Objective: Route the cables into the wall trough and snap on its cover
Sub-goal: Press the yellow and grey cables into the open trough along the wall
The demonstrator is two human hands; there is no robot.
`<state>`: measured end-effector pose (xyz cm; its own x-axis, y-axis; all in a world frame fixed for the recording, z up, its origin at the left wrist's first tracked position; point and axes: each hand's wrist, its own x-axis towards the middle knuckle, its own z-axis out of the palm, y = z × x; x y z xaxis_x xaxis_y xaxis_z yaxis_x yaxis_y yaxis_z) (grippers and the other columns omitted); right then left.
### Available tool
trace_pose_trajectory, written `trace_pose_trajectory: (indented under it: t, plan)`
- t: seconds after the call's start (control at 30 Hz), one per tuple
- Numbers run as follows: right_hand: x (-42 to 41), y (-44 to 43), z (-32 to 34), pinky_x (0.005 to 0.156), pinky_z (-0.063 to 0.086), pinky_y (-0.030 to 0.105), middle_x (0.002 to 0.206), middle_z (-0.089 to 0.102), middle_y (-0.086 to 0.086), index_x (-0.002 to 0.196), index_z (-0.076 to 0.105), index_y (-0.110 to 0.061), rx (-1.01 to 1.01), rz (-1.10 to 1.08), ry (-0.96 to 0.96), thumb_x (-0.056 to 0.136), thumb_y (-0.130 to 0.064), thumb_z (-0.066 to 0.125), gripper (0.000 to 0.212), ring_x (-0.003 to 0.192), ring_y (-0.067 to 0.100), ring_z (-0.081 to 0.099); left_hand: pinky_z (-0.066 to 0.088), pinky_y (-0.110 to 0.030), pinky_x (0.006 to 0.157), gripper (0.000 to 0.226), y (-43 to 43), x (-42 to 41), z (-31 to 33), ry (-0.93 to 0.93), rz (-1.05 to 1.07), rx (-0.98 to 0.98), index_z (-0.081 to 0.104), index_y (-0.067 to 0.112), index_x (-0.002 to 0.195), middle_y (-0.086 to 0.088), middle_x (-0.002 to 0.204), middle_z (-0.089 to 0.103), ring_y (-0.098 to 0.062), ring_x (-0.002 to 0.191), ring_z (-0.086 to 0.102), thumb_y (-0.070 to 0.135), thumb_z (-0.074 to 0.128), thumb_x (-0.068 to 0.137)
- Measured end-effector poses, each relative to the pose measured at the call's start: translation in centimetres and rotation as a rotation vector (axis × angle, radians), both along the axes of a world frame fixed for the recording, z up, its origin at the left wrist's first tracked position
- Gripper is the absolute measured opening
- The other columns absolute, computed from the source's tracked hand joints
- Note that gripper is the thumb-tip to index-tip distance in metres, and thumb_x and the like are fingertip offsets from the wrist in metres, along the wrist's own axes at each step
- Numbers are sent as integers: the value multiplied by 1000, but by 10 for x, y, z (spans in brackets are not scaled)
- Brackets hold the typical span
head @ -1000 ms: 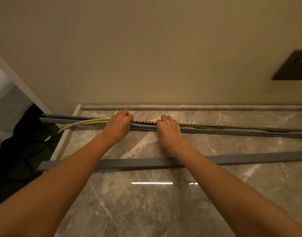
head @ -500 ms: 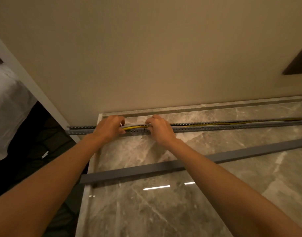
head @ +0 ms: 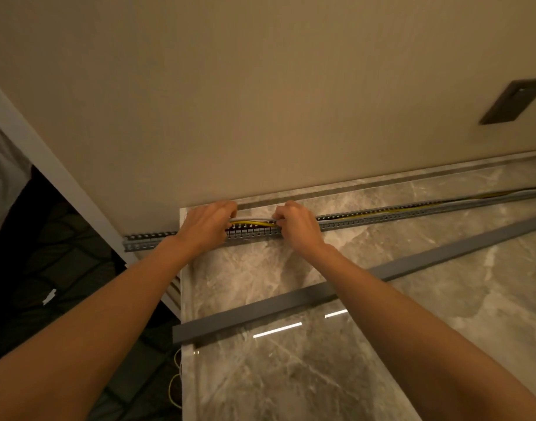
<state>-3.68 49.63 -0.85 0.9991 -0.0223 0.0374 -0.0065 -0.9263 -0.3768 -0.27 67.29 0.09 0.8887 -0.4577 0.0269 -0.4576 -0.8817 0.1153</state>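
Observation:
A long grey slotted trough (head: 382, 216) lies across the marble counter (head: 443, 299) near the wall, its left end overhanging the counter edge. A yellow cable and a white cable (head: 251, 220) run along it. My left hand (head: 204, 226) and my right hand (head: 297, 224) are close together on the trough, fingers curled over the two cables where they rise slightly above the slots. The plain grey cover (head: 351, 287) lies loose on the counter, nearer to me, running diagonally under my right forearm.
A beige wall stands just behind the trough, with a dark plate (head: 512, 101) at the upper right. Left of the counter edge is a dark floor area. Thin yellow wire (head: 175, 378) hangs beside the counter's left edge below.
Both hands have slid left along the trough and closer together, toward its left end. The view has swung left, so the counter's left edge now shows.

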Motion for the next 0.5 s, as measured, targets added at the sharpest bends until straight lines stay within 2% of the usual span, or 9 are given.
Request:
trace_pose_trajectory:
  t: [0.13, 0.23, 0.3, 0.37, 0.43, 0.47, 0.5]
  plan:
    - [-3, 1, -3, 77, 42, 36, 114, 59, 15, 112, 64, -3, -125, 34, -35, 91, 0, 48, 26, 110, 31, 52, 40, -37, 63, 15, -7, -4, -5, -53, 22, 2, 57, 6, 94, -11, 105, 63, -33, 92, 58, -2, 55, 81]
    - [-7, 0, -4, 70, 38, 35, 109, 61, 17, 106, 64, 1, -192, 81, -32, 90, 0, 48, 23, 103, 32, 56, 33, -31, 56, 14, -5, -6, -11, -126, -28, -78, 60, 1, 78, -16, 90, 65, -34, 83, 60, -13, 58, 74]
    - [-9, -5, -8, 74, 43, 37, 108, 61, 16, 107, 63, 0, -194, 102, -21, 91, -9, 51, 22, 101, 33, 57, 33, -28, 50, 23, 0, -4, -15, -183, -115, -107, 60, 1, 62, -16, 70, 66, -33, 66, 61, -20, 68, 60]
    - [-13, -3, -10, 79, 47, 39, 107, 63, 15, 105, 64, 0, -214, 121, -29, 89, -11, 56, 20, 99, 32, 58, 35, -28, 47, 26, 2, -4, -17, -175, -151, -87, 59, 2, 55, -16, 61, 64, -32, 57, 61, -21, 71, 55]
    - [-13, 2, -10, 63, 51, 34, 85, 69, 16, 83, 69, 2, -238, 126, -76, 72, 3, 71, 11, 78, 32, 64, 36, -30, 46, 25, 2, -7, -20, -170, -169, -73, 59, 2, 55, -16, 61, 62, -30, 57, 59, -20, 71, 58]
    - [-11, 3, -10, 55, 49, 31, 72, 69, 14, 70, 69, 1, -268, 127, -98, 61, 9, 77, 15, 66, 30, 64, 38, -30, 45, 25, 1, -8, -21, -176, -173, -71, 59, 2, 55, -15, 61, 62, -29, 56, 58, -20, 72, 58]
    - [-8, 5, -9, 55, 48, 32, 71, 69, 14, 67, 68, 1, -280, 132, -84, 60, 12, 75, 15, 65, 30, 63, 41, -31, 44, 25, 1, -9, -24, -182, -175, -70, 60, 2, 55, -14, 60, 62, -28, 56, 58, -19, 73, 59]
